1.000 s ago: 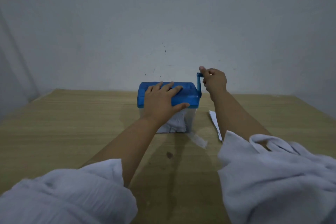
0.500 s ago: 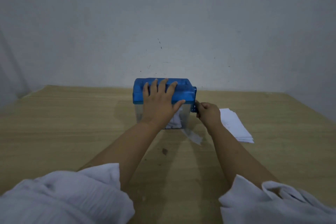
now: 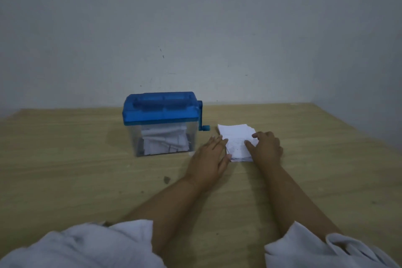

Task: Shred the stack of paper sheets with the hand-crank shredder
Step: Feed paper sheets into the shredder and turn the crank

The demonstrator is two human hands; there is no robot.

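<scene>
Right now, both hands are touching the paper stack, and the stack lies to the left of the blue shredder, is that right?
Not quite. The head view shows the paper stack lying to the right of the blue shredder, not to its left. The rest holds: the left hand and the right hand both touch the stack.

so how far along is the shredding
Partway. Done: shreds lie in the bin of the shredder. In hand: the left hand touches the side of the paper stack and the right hand rests on top; the crank is untouched. Left: that stack, not yet fed in.
</scene>
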